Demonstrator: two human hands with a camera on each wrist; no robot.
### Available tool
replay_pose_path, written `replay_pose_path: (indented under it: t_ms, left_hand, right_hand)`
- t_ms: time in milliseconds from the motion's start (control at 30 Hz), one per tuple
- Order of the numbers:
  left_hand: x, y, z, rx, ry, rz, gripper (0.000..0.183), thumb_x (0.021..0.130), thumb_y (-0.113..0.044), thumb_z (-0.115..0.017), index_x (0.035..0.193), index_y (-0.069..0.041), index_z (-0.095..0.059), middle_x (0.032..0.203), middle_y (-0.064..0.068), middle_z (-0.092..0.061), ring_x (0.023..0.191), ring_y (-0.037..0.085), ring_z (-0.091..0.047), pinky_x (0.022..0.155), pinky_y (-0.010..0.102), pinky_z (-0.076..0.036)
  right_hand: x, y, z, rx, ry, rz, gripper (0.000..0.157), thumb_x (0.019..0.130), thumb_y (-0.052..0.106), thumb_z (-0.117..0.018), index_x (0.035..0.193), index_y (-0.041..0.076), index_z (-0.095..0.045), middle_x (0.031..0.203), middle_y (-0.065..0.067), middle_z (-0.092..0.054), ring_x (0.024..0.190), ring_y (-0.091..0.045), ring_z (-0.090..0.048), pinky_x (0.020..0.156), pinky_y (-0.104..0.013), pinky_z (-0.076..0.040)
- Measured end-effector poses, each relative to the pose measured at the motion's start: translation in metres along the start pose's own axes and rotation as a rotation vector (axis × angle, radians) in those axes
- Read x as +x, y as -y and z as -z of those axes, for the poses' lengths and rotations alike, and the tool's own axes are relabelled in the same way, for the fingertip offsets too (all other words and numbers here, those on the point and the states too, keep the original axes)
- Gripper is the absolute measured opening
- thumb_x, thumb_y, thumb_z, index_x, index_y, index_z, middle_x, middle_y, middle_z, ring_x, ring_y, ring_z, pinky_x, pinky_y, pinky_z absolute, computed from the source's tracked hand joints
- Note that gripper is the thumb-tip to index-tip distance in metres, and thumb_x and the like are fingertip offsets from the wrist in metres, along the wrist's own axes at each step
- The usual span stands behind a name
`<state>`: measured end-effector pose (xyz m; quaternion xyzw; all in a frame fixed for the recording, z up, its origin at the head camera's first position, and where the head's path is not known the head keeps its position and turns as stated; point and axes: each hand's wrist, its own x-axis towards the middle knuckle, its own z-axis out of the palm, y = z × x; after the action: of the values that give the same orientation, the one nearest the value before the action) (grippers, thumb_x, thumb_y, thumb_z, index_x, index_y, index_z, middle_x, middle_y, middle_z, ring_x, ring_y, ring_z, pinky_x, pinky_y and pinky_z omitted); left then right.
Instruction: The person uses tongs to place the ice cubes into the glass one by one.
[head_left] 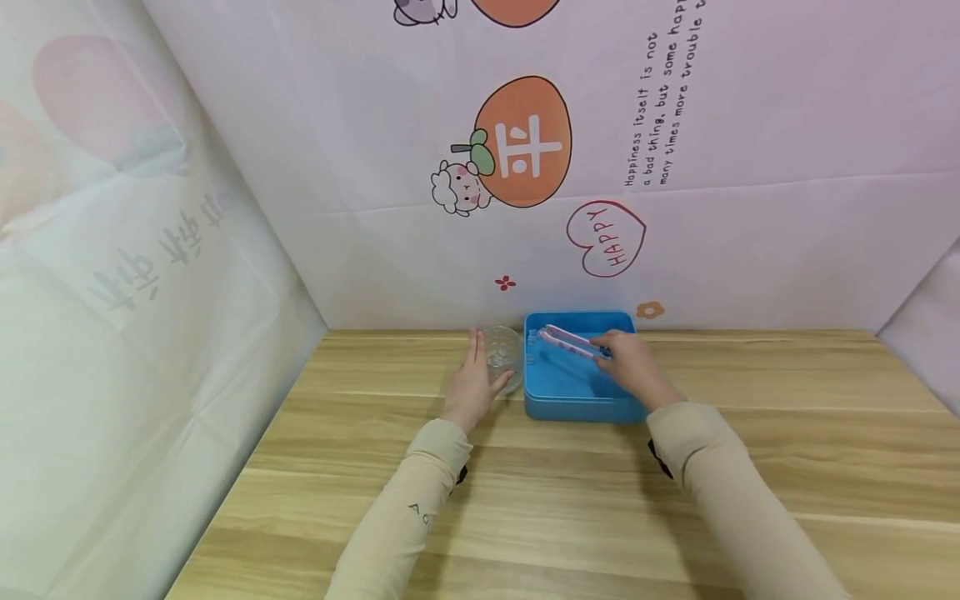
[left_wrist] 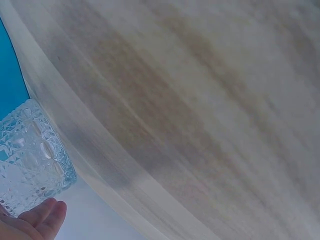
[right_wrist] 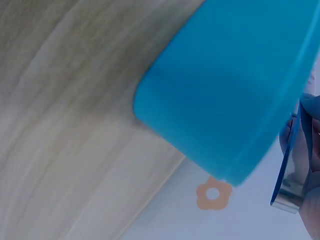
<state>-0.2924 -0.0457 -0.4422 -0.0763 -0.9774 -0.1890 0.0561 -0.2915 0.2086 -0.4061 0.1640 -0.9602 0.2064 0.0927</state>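
A clear cut-glass bowl (head_left: 504,343) stands on the table, with my left hand (head_left: 471,385) round its near left side, fingers on one side and thumb on the other. In the left wrist view, fingertips (left_wrist: 52,217) lie against the faceted glass (left_wrist: 32,155). My right hand (head_left: 630,362) grips pink-and-white tongs (head_left: 572,341) over a blue box (head_left: 581,408). The tongs' tips are at the box's left side, by small clear pieces (head_left: 531,359); whether they pinch one I cannot tell. In the right wrist view, the tongs' bent metal end (right_wrist: 292,192) sticks out behind the hand.
The box touches or nearly touches the bowl's right side. Both stand at the back of the wooden table (head_left: 555,517), close to a white printed backdrop (head_left: 390,250). Another white sheet (head_left: 150,375) hangs along the left edge.
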Motion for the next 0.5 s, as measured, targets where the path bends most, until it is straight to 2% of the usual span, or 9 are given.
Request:
replay_pose_path:
  t_ms: [267,500]
  left_hand:
    - [-0.001,-0.001,-0.001,-0.016,-0.002,0.000,0.088,0.091,-0.050,-0.054,0.152,-0.004,-0.010,0.161,0.009,-0.010,0.057,0.014,-0.048,0.048,0.021,-0.039]
    - [0.001,0.000,-0.001,-0.005,-0.001,0.002,0.088,0.091,-0.052,-0.053,0.152,-0.004,-0.011,0.161,0.009,-0.010,0.059,0.014,-0.050,0.048,0.020,-0.039]
  right_hand:
    - [-0.003,0.005,0.018,0.035,-0.042,0.031,0.031,0.087,0.005,-0.065,0.116,-0.006,-0.064,0.107,-0.025,-0.066,0.095,-0.037,-0.063,0.082,-0.048,-0.054]
    - [-0.004,0.023,0.030,0.032,-0.014,0.043,0.034,0.089,0.008,-0.064,0.121,-0.002,-0.063,0.113,-0.022,-0.065,0.099,-0.035,-0.063,0.083,-0.047,-0.054]
